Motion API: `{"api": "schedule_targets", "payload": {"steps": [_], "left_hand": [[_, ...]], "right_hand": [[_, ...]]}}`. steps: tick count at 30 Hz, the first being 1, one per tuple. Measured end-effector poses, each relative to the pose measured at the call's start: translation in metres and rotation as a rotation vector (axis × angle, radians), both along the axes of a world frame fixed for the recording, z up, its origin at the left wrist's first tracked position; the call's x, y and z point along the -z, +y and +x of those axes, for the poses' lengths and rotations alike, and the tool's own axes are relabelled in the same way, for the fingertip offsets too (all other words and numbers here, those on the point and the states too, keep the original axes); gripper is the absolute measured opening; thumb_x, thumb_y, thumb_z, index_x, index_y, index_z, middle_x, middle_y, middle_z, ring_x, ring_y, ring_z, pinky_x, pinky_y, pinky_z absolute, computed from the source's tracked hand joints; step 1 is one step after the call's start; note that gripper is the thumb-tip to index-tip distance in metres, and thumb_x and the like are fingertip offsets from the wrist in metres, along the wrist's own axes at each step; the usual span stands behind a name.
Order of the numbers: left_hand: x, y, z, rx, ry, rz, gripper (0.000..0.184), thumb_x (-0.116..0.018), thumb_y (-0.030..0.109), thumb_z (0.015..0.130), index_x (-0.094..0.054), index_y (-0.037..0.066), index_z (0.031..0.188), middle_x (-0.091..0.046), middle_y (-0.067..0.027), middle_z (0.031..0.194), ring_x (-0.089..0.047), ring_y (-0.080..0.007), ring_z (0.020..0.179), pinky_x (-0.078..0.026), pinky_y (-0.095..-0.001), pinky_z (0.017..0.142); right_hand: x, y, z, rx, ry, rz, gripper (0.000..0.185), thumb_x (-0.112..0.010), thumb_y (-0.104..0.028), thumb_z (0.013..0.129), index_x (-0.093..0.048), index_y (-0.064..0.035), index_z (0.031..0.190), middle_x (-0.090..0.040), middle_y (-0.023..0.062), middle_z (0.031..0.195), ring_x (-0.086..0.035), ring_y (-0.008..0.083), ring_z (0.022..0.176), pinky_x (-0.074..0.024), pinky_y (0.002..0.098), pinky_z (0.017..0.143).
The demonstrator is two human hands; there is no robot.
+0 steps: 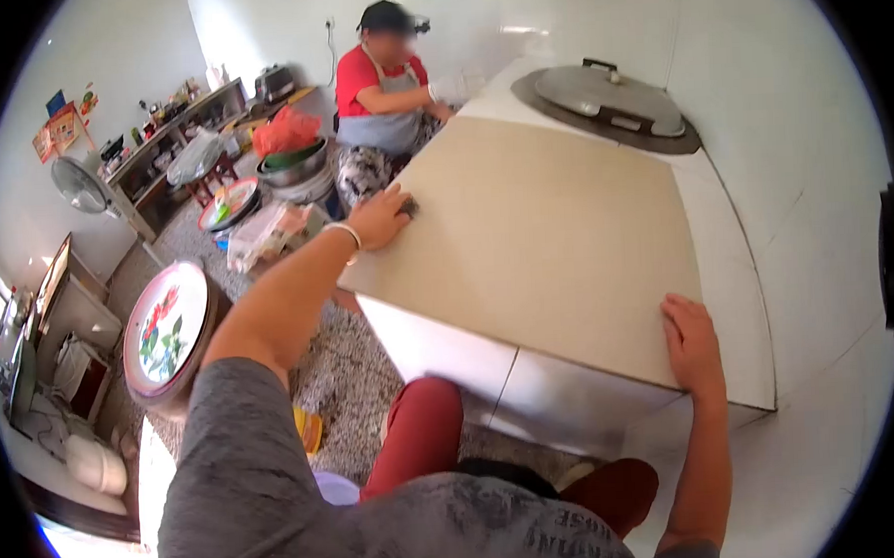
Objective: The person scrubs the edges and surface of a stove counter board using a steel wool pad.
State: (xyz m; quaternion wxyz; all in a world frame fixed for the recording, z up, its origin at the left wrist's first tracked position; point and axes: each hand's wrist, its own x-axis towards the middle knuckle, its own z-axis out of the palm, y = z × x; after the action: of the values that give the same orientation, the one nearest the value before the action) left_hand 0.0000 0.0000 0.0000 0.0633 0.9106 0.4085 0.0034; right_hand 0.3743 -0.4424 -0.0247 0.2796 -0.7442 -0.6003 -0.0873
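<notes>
My left hand (380, 219) rests at the left edge of a beige counter top (545, 235), its fingers bent over a small dark scourer (409, 209) that looks like steel wool. Most of the scourer is hidden beneath the fingers. At the near right corner, my right hand (691, 346) lies on the beige surface with its fingers stretched out together, holding nothing. White tiles (440, 344) face the front of the counter below.
A large lidded wok (609, 97) is set into the far right of the counter. Across the left side sits a person (384, 92) in an apron. Flower-patterned trays (170, 326), basins (298, 169) and a fan (81, 185) stand on the left.
</notes>
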Motion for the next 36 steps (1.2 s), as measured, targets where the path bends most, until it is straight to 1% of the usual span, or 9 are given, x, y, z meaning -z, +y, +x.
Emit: {"api": "schedule_targets", "payload": {"steps": [5,11,13,18,24,28,30,32,36], "left_hand": [[0.036,-0.031,-0.056,0.120,-0.201,0.038,0.056,-0.052,0.033,0.102,-0.037,0.015,0.153,-0.023,-0.0137,0.166,-0.026,-0.0334,0.152,-0.025,-0.0653,0.116],[0.027,-0.072,-0.079,0.191,-0.224,0.107,0.057,-0.058,0.028,0.096,-0.042,0.013,0.149,-0.029,-0.0177,0.163,-0.034,-0.0375,0.147,-0.032,-0.0588,0.114],[0.059,-0.047,-0.083,0.395,-0.106,0.350,0.055,-0.058,0.028,0.096,-0.044,0.012,0.147,-0.031,-0.0180,0.162,-0.036,-0.0376,0.145,-0.033,-0.0590,0.113],[0.022,-0.116,-0.052,0.240,-0.152,0.085,0.055,-0.055,0.032,0.101,-0.041,0.018,0.151,-0.024,-0.0118,0.166,-0.026,-0.0358,0.152,-0.023,-0.0625,0.118],[0.014,-0.136,-0.021,0.324,-0.223,0.111,0.048,-0.051,0.036,0.102,-0.047,0.020,0.147,-0.028,-0.0104,0.165,-0.024,-0.0328,0.153,-0.020,-0.0595,0.120],[0.035,-0.122,-0.012,0.399,-0.235,0.222,0.043,-0.052,0.035,0.102,-0.053,0.019,0.142,-0.037,-0.0122,0.160,-0.036,-0.0346,0.147,-0.029,-0.0606,0.116],[0.041,-0.129,-0.003,0.413,-0.258,0.316,0.037,-0.050,0.031,0.103,-0.057,0.014,0.135,-0.044,-0.0129,0.155,-0.047,-0.0360,0.136,-0.039,-0.0595,0.106],[0.019,-0.162,0.009,0.366,-0.339,0.215,0.030,-0.050,0.026,0.102,-0.061,0.011,0.126,-0.049,-0.0124,0.150,-0.045,-0.0325,0.138,-0.040,-0.0500,0.108],[0.024,-0.201,0.042,0.341,-0.341,0.201,0.025,-0.054,0.026,0.100,-0.061,0.013,0.120,-0.052,-0.0104,0.148,-0.051,-0.0280,0.134,-0.040,-0.0481,0.106]], "right_hand": [[-0.011,-0.009,-0.009,-0.007,-0.010,0.053,0.026,-0.056,-0.008,0.096,-0.066,0.0011,0.118,-0.064,0.0176,0.129,-0.057,0.0358,0.120,-0.0438,0.0420,0.105],[0.005,-0.007,-0.007,-0.022,-0.006,0.112,0.026,-0.059,-0.009,0.093,-0.067,0.0008,0.116,-0.065,0.0177,0.128,-0.058,0.0365,0.120,-0.0453,0.0433,0.104],[0.009,-0.006,0.002,-0.041,-0.018,0.129,0.025,-0.061,-0.009,0.091,-0.068,0.0000,0.114,-0.066,0.0191,0.125,-0.059,0.0378,0.118,-0.0461,0.0445,0.103],[0.005,-0.007,-0.003,-0.106,-0.094,0.202,0.021,-0.061,-0.009,0.088,-0.069,-0.0008,0.106,-0.068,0.0209,0.116,-0.061,0.0407,0.109,-0.0483,0.0473,0.098],[-0.002,-0.009,-0.007,-0.102,-0.139,0.176,0.021,-0.059,-0.010,0.089,-0.068,-0.0004,0.106,-0.069,0.0197,0.115,-0.063,0.0404,0.106,-0.0484,0.0479,0.097],[0.003,0.003,0.006,-0.084,-0.088,0.127,0.023,-0.060,-0.012,0.092,-0.068,-0.0009,0.110,-0.068,0.0180,0.119,-0.061,0.0388,0.112,-0.0477,0.0464,0.101],[0.008,-0.007,0.006,-0.062,-0.058,0.095,0.024,-0.060,-0.013,0.094,-0.068,-0.0010,0.113,-0.067,0.0175,0.123,-0.059,0.0370,0.117,-0.0468,0.0445,0.103],[-0.003,-0.007,-0.002,-0.043,-0.041,0.064,0.026,-0.060,-0.013,0.096,-0.067,-0.0005,0.117,-0.065,0.0184,0.127,-0.059,0.0355,0.121,-0.0452,0.0428,0.106],[-0.006,-0.002,-0.014,-0.012,0.014,0.003,0.028,-0.056,-0.010,0.099,-0.065,0.0001,0.123,-0.062,0.0182,0.134,-0.058,0.0340,0.124,-0.0435,0.0407,0.108]]}}
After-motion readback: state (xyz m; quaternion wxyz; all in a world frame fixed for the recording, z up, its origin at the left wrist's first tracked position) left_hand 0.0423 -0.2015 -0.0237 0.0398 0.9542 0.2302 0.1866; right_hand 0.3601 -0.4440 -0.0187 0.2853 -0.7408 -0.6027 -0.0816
